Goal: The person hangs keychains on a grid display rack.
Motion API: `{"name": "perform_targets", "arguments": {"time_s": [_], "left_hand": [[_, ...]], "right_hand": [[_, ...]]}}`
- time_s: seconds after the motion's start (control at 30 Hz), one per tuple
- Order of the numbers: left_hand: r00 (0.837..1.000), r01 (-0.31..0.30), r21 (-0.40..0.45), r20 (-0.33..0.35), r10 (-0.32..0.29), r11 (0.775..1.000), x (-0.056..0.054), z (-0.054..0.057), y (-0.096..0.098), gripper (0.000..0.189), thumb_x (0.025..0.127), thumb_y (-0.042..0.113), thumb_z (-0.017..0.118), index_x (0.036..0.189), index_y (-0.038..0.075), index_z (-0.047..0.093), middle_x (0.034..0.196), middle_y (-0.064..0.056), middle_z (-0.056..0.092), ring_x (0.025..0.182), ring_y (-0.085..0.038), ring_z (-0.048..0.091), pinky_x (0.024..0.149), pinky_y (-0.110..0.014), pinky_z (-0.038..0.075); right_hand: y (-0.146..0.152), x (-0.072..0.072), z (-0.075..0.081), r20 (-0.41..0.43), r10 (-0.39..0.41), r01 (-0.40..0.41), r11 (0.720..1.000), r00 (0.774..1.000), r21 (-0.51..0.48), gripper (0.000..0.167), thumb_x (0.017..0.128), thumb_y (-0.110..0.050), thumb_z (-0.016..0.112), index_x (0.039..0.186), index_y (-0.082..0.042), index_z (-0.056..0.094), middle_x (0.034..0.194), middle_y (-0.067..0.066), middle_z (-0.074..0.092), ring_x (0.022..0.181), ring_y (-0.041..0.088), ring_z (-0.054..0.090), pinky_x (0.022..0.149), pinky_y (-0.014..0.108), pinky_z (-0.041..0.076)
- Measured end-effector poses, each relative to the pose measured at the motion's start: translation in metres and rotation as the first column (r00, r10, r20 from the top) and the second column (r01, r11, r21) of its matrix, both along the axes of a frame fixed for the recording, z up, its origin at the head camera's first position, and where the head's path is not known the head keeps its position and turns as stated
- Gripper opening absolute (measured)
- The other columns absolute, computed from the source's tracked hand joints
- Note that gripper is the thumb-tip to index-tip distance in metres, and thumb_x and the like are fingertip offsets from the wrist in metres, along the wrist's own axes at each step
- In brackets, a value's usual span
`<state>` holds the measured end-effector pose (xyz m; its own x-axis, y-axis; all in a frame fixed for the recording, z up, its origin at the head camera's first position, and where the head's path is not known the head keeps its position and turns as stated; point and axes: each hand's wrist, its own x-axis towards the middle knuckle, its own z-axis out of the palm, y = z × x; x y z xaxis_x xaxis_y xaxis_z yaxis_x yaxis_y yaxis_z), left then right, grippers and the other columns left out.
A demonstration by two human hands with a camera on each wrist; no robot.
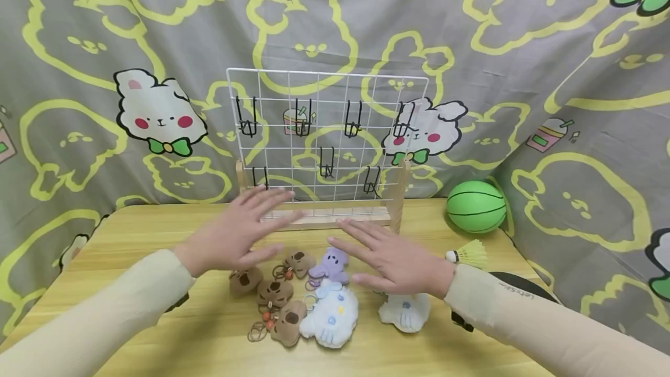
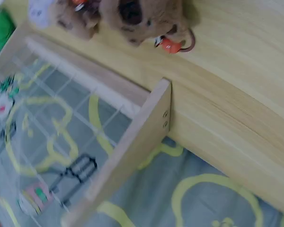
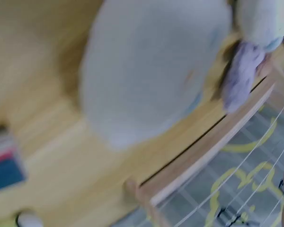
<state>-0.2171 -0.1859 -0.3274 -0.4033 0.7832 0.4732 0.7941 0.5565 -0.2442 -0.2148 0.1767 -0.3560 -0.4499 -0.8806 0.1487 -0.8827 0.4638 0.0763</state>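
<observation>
My left hand [image 1: 241, 228] is held over the table with its fingers spread, in front of the left side of a white wire grid rack on a wooden stand [image 1: 400, 202]. Fingers stretched out, my right hand [image 1: 398, 258] hovers just above a white plush keychain [image 1: 404, 313] and partly covers it. Neither hand grips anything. Between and below them lie several brown plush keychains [image 1: 289, 322], a purple plush keychain [image 1: 333, 266] and a larger white plush keychain [image 1: 335, 317] with blue details. Several black wire hooks [image 1: 327, 163] hang bare on the grid.
A green ball [image 1: 476, 207] sits at the back right of the wooden table [image 1: 204, 330], with a yellow shuttlecock [image 1: 469, 254] in front of it. Behind my right forearm shows a black round edge [image 1: 523, 281]. A patterned grey curtain [image 1: 492, 115] surrounds the table.
</observation>
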Motion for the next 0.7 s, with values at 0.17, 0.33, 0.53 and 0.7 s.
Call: {"name": "perform_targets", "arguments": {"time_s": [0.17,0.33,0.53,0.7], "left_hand": [[0.993,-0.088,0.322,-0.047,0.109,0.943,-0.006,0.008,-0.024,0.048,0.113,0.035,0.037,0.11,0.002,0.071,0.105,-0.014,0.072,0.096,-0.032,0.068,0.086,-0.051,0.059],[0.927,-0.371,0.546,0.262,0.268,0.751,-0.012,-0.002,-0.049,0.025,0.11,0.019,0.048,0.103,0.004,0.067,0.094,-0.01,0.067,0.082,-0.015,0.056,0.072,-0.029,0.05],[0.707,-0.601,0.539,0.703,0.077,0.59,-0.031,-0.023,-0.062,0.043,0.112,0.022,0.036,0.148,0.001,0.048,0.136,-0.025,0.06,0.117,-0.028,0.061,0.093,-0.032,0.06],[0.42,-0.653,0.379,0.902,-0.103,0.655,-0.043,-0.038,-0.066,0.077,0.108,0.013,0.045,0.168,0.005,-0.002,0.162,-0.04,0.026,0.145,-0.056,0.039,0.111,-0.062,0.05]], "right_hand": [[-0.025,0.008,-0.002,0.253,-0.043,0.065,0.995,0.966,-0.081,0.067,0.109,-0.051,0.044,0.167,-0.022,0.027,0.172,0.004,0.035,0.157,0.025,0.039,0.128,0.048,0.035],[-0.053,0.006,-0.013,0.485,-0.039,0.119,0.984,0.873,-0.135,0.053,0.11,-0.046,0.048,0.15,-0.013,0.052,0.148,0.005,0.062,0.137,0.021,0.059,0.118,0.039,0.049],[-0.079,0.003,-0.028,0.582,0.002,0.106,0.983,0.813,-0.152,0.026,0.104,-0.024,0.063,0.122,-0.006,0.068,0.116,0.006,0.074,0.11,0.015,0.069,0.101,0.024,0.057],[-0.092,0.004,-0.034,0.599,-0.068,0.13,0.99,0.798,-0.061,0.012,0.098,-0.018,0.071,0.107,-0.009,0.071,0.106,0.001,0.074,0.102,0.006,0.067,0.098,0.018,0.055]]}}
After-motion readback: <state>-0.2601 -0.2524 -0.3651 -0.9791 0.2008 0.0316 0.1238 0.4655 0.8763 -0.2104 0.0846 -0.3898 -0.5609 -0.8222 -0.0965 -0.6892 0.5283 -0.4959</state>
